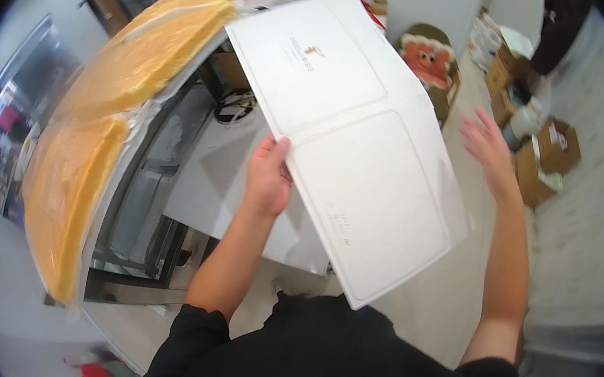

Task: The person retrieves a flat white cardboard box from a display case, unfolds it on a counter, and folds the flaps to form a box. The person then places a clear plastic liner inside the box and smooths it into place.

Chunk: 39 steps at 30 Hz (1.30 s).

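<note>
My left hand (270, 177) is closed on the left edge of a large white cardboard sheet (375, 175), thumb on top and fingers underneath. The sheet has two panels with thin outlined borders, a small gold emblem and faint print. It is held tilted in the air in front of me, and its right side bends away along a crease. Off to the right, my right hand (489, 153) is raised with its fingers apart, holding nothing and not touching the sheet.
Below the sheet is a white tabletop (219, 186). To its left stands a dark-framed glass unit (151, 185) beside a long yellow padded cover (152, 57) under clear plastic. A chair with an orange face cushion (427, 59) stands ahead. Cardboard boxes (537, 176) line the right wall.
</note>
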Each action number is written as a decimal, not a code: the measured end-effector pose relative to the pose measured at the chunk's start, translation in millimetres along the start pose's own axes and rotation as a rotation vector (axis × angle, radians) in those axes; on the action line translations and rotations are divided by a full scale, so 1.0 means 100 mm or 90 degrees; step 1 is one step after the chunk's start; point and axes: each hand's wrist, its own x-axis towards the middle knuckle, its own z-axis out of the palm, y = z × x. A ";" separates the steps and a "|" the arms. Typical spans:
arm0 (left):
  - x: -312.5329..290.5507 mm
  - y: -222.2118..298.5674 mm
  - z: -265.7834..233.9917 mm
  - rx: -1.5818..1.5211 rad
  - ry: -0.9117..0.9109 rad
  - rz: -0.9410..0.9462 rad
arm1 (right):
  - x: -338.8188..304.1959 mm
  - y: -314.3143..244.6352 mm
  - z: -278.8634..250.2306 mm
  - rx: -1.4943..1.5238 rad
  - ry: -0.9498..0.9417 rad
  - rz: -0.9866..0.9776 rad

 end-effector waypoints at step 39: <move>-0.49 0.16 0.23 0.746 -0.347 0.539 | -0.87 -0.61 0.33 0.601 0.113 -0.210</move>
